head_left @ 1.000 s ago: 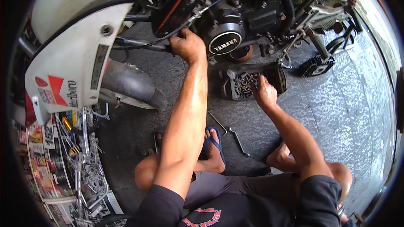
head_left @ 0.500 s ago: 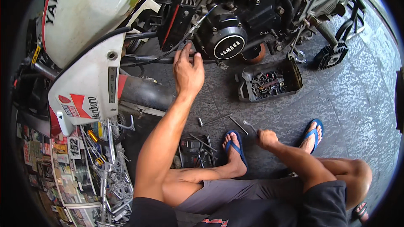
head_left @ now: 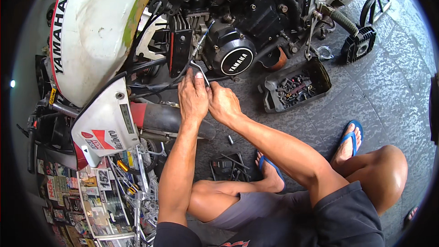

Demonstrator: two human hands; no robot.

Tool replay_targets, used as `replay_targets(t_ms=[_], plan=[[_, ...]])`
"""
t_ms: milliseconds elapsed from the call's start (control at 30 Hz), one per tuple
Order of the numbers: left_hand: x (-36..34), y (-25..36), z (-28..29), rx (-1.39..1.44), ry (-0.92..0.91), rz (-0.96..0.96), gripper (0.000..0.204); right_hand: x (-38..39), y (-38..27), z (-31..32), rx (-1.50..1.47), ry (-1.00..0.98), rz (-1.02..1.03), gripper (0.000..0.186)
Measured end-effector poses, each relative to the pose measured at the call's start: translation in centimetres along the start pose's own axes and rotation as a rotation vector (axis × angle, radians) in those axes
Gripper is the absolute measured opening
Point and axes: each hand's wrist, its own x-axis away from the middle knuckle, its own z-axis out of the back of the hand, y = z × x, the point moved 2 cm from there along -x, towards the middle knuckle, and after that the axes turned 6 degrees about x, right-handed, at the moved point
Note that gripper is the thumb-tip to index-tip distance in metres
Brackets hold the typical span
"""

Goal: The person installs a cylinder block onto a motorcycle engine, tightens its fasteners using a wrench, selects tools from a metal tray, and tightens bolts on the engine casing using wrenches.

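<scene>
A motorcycle stands in front of me with a white fuel tank [head_left: 98, 32] and a black engine with a round cover [head_left: 236, 61]. My left hand [head_left: 193, 95] and my right hand [head_left: 222, 103] are pressed together just below the engine. The left fingers pinch a thin bent metal rod or cable [head_left: 200, 66] that runs up toward the engine. The right hand closes on the same spot from the right; what it grips is hidden by the left hand.
A dark tray of small parts [head_left: 295, 87] lies on the stone floor right of the engine. A small black tool case [head_left: 227, 167] sits by my blue-sandalled feet [head_left: 350, 137]. A wheel with spokes [head_left: 137, 178] and stickered bodywork are at lower left.
My right hand rose from the floor near my foot and joined the left hand under the engine. The view shifted closer to the engine.
</scene>
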Motion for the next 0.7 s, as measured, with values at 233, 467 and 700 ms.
replay_targets(t_ms=[233,467,700], plan=[[-1.9,-0.9,-0.3,0.159,-0.146,0.173,0.074,-0.8,-0.8,-1.8,-0.064,0.035,-0.051,0.031],[-3.1,-1.5,0.1,0.208,-0.253,0.262,0.072,-0.6,-0.4,-2.1,-0.267,-0.007,-0.077,0.033],[-2.2,-1.0,0.1,0.353,-0.339,0.399,0.068,-2.1,-2.1,6.9,0.223,-0.022,0.048,0.033]])
